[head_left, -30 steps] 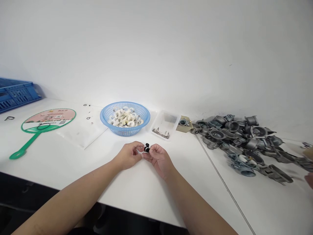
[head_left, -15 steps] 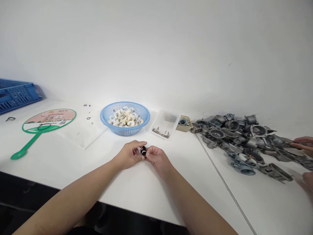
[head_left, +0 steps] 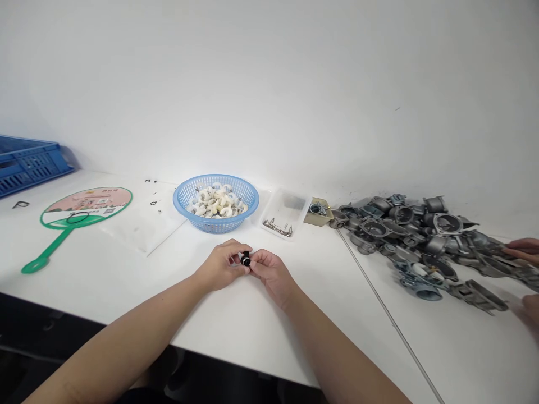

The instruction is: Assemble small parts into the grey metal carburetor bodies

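Between my two hands, just above the white table [head_left: 210, 331], is a small black round part [head_left: 245, 259] with a shiny ring; its exact kind is too small to make out. My left hand [head_left: 225, 265] grips it from the left with curled fingers and thumb. From the right, the fingertips of my right hand [head_left: 269, 272] pinch its edge. Fingers cover part of it. Straight beyond my hands stands a light-blue plastic basket [head_left: 216, 225] full of white ring-shaped pieces [head_left: 219, 201]. Right of it lies a clear tray [head_left: 290, 205] with small metal pins [head_left: 277, 227].
At right is a heap of grey metal castings [head_left: 421, 235], with another person's hands [head_left: 524, 247] at its far side. A small tan box [head_left: 319, 216] adjoins the clear tray. On the left are a green-rimmed hand fan [head_left: 86, 202], a plastic bag [head_left: 135, 230] and a blue crate [head_left: 33, 163].
The small black part has turned slightly between my fingers, so its ring faces differently. My hands stay in nearly the same place.
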Available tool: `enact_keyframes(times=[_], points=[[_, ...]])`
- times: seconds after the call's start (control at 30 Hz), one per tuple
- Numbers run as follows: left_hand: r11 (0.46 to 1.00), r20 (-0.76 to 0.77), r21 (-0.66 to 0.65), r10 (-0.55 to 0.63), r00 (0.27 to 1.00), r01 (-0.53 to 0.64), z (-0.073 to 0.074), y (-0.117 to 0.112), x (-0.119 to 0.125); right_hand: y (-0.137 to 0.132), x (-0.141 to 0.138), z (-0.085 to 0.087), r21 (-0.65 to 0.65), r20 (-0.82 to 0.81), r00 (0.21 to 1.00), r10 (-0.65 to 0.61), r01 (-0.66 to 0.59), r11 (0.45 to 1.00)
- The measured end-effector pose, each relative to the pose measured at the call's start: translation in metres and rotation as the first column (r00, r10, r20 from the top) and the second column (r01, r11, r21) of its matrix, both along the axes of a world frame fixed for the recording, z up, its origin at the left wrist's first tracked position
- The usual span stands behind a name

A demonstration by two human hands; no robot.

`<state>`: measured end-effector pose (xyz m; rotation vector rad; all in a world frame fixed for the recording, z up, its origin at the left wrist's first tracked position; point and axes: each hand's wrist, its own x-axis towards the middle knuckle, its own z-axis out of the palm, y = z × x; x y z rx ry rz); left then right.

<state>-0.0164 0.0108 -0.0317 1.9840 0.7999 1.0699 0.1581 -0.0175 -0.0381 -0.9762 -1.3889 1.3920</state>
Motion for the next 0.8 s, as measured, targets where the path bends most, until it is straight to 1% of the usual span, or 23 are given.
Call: enact_keyframes(times=[0.27,0.47,0.6,0.7,0.8], points=[[0.999,-0.008,-0.012,0.037,0.999,-0.037,-0.001,0.001,0.0,0.001,-0.001,-0.008,-0.011,-0.017,1.0,-0.009,0.008,1.0],[0.997,-0.006,-0.05,0.052,0.999,-0.053,-0.001,0.0,0.0,0.0,-0.003,-0.005,0.003,-0.039,0.999,-0.028,0.028,1.0],[0.996,-0.01,-0.073,0.057,0.998,-0.058,-0.001,0.0,0.001,0.0,-0.002,-0.005,0.051,-0.031,0.999,-0.04,0.042,0.998],[0.995,-0.019,-0.081,0.061,0.998,-0.063,0.001,-0.001,0.001,0.001,0.001,-0.01,0.08,-0.023,0.998,-0.052,0.054,0.995],[0.995,-0.036,-0.077,0.057,0.998,-0.059,0.003,-0.002,0.001,0.004,0.007,-0.019,0.096,-0.013,0.998,-0.055,0.056,0.994]])
